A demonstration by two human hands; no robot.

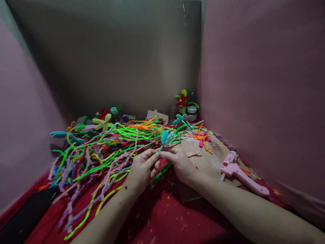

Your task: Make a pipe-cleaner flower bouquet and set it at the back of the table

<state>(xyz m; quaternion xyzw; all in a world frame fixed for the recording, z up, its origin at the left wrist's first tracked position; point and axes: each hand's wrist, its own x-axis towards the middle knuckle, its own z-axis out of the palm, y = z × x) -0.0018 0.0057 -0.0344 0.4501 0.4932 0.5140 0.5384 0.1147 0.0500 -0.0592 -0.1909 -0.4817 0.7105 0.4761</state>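
Note:
A turquoise pipe-cleaner flower, two-toned with looped petals, stands upright above my fingertips. My left hand is closed, its thumb and forefinger pinching the thin stem under the petals. Pressed against it from the other side, my right hand also pinches the base of the petals with thumb and forefinger. The fingertips of both hands meet and cover part of the stem. Behind and to the left lies a big tangle of coloured pipe cleaners, green, orange, pink and purple.
A pink glue gun lies at right on brown cardboard. Several finished flowers, including a yellow one and a red one, stand at the back. Scraps dot the red cloth. A black object lies at lower left.

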